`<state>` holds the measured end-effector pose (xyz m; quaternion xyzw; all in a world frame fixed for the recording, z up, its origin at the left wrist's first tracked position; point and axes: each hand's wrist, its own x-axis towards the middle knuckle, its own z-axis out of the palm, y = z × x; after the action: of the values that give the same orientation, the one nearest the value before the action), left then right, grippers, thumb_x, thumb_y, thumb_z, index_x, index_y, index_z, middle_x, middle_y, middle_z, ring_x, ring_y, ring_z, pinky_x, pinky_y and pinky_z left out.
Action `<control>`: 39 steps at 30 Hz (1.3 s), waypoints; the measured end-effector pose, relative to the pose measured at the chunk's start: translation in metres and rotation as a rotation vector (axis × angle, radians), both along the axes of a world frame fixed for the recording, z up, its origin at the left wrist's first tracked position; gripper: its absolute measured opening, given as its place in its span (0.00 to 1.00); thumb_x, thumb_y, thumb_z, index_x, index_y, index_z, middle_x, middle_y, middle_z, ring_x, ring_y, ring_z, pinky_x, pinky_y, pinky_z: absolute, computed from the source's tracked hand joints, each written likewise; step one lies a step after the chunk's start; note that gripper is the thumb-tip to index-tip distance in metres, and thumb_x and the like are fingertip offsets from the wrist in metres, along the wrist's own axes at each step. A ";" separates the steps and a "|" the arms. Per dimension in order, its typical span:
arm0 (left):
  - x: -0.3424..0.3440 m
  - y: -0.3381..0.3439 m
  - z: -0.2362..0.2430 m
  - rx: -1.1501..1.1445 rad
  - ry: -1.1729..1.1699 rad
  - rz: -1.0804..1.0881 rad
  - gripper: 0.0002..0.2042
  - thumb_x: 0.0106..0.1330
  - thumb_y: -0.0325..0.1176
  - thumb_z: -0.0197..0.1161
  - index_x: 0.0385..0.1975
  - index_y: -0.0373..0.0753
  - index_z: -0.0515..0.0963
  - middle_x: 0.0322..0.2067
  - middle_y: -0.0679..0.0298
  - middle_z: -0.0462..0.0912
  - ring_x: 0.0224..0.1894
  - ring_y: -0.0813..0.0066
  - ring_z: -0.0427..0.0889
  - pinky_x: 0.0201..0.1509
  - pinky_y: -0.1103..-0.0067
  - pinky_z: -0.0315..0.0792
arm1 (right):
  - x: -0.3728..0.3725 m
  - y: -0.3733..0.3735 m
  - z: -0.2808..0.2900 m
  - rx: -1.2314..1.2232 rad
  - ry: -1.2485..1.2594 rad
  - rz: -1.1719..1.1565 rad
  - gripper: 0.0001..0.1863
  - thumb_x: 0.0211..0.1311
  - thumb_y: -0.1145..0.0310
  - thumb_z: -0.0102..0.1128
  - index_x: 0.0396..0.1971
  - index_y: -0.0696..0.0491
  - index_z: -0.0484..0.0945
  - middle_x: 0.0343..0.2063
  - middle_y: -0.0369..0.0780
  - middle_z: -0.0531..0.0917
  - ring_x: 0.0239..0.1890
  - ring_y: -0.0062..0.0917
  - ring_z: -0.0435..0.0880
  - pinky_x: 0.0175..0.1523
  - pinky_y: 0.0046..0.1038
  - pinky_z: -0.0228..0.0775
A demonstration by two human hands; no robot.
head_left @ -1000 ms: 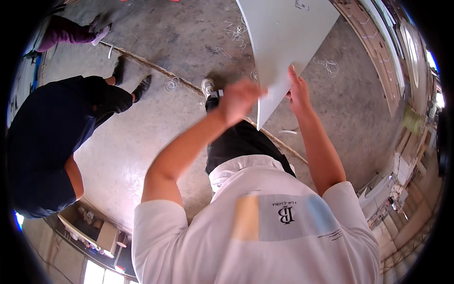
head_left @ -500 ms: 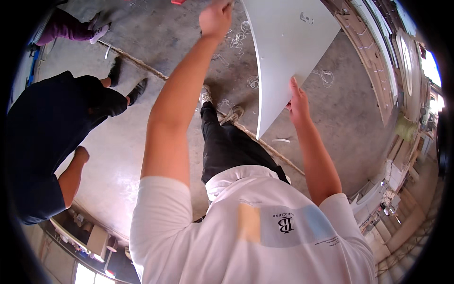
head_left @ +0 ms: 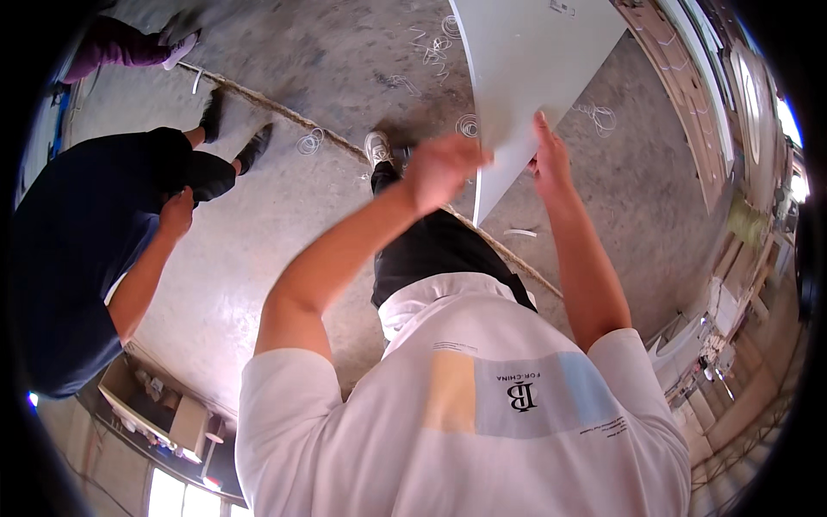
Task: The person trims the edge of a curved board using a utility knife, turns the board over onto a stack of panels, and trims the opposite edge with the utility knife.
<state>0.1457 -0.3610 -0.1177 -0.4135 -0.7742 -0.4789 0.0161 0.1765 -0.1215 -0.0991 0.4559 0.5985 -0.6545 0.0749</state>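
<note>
A large flat white panel stands tilted in front of me, its lower corner pointing down toward my legs. My right hand lies with straight fingers along the panel's lower right edge and holds it there. My left hand is motion-blurred, with curled fingers just touching the panel's lower left edge. Whether it grips the edge is unclear. Below the panel are my black trousers and one light shoe on the concrete floor.
A person in a dark blue top stands close on my left, one hand at the hip. Another person's purple trouser leg shows top left. A raised seam crosses the floor with white wire coils. Long wooden boards lie right.
My left hand went from the panel's lower corner up high along its left edge, then came back down to the corner. My right hand stayed on the right edge.
</note>
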 end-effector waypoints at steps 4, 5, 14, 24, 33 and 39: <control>0.114 -0.036 0.000 -0.229 -0.069 -0.271 0.16 0.57 0.30 0.67 0.47 0.48 0.83 0.34 0.66 0.80 0.41 0.62 0.84 0.43 0.68 0.82 | -0.003 -0.002 0.002 -0.033 -0.005 0.017 0.28 0.71 0.39 0.64 0.48 0.53 0.82 0.35 0.35 0.87 0.34 0.21 0.86 0.39 0.30 0.79; 0.134 -0.042 0.002 -0.456 -0.005 -0.476 0.18 0.56 0.31 0.69 0.49 0.48 0.82 0.36 0.66 0.81 0.42 0.63 0.84 0.47 0.69 0.82 | -0.003 0.001 0.003 0.003 -0.029 0.009 0.29 0.71 0.39 0.64 0.48 0.53 0.82 0.37 0.36 0.87 0.36 0.22 0.87 0.41 0.31 0.80; 0.100 -0.102 -0.018 -0.309 -1.256 0.396 0.15 0.70 0.31 0.66 0.55 0.43 0.76 0.33 0.61 0.85 0.34 0.72 0.86 0.36 0.73 0.78 | -0.005 -0.001 -0.003 -0.034 -0.020 -0.008 0.31 0.70 0.40 0.63 0.53 0.54 0.81 0.44 0.38 0.88 0.42 0.24 0.87 0.45 0.33 0.81; 0.084 -0.111 -0.012 0.711 -1.873 0.836 0.05 0.71 0.32 0.66 0.36 0.44 0.76 0.20 0.70 0.70 0.18 0.76 0.69 0.21 0.75 0.67 | -0.008 -0.032 0.026 -0.262 0.178 -0.302 0.29 0.74 0.46 0.60 0.56 0.59 0.81 0.45 0.40 0.88 0.44 0.27 0.87 0.50 0.32 0.79; 0.017 -0.114 0.006 0.781 -1.935 0.736 0.06 0.71 0.32 0.67 0.34 0.45 0.76 0.21 0.71 0.70 0.21 0.77 0.71 0.24 0.75 0.69 | -0.039 -0.004 0.063 0.091 0.143 -0.409 0.33 0.72 0.43 0.62 0.52 0.64 0.85 0.45 0.43 0.89 0.45 0.28 0.86 0.53 0.32 0.77; -0.038 -0.094 0.016 0.734 -1.869 0.654 0.06 0.71 0.33 0.69 0.34 0.43 0.77 0.23 0.69 0.75 0.22 0.76 0.75 0.24 0.74 0.72 | -0.096 0.085 0.056 0.377 0.139 -0.332 0.36 0.70 0.40 0.62 0.41 0.67 0.87 0.35 0.41 0.88 0.36 0.25 0.82 0.45 0.33 0.75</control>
<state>0.1076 -0.4553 -0.1016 0.3787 -0.3605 -0.7842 -0.3342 0.0808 -0.0361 -0.0433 0.5079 0.6306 -0.5643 -0.1611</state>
